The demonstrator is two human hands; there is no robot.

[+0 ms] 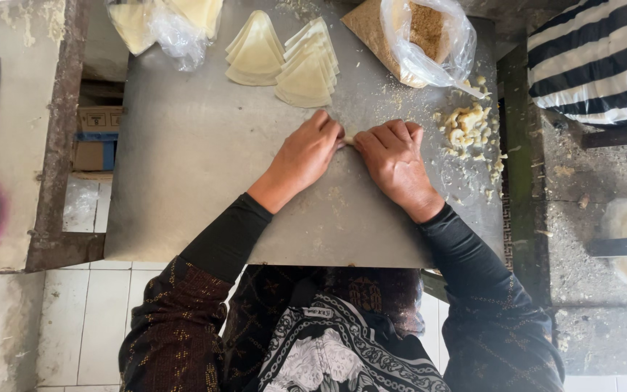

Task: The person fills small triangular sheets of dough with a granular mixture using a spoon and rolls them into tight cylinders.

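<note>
Both hands met near the middle of the grey metal counter (pixel 183 167). The left hand (pixel 305 154) and the right hand (pixel 393 161) lay palm down, knuckles up, their fingertips pressed together over a small pale piece of dough (pixel 349 136) that only just peeped out between them. The fingers of both hands were curled and pinching that piece against the counter; how much of it lay beneath them could not be told.

Toward the far edge of the counter, just beyond the hands, lay fanned stacks of folded triangular dough wrappers (pixel 284 62). At the far left corner sat a clear plastic bag (pixel 165 25) with more pale sheets inside. At the far right corner stood another clear bag holding brown crumbs (pixel 422 33), and near the right edge, close beside the right hand, a loose heap of pale crumbly filling (pixel 467 127) was scattered. Dark long sleeves (pixel 230 236) covered both forearms.
</note>
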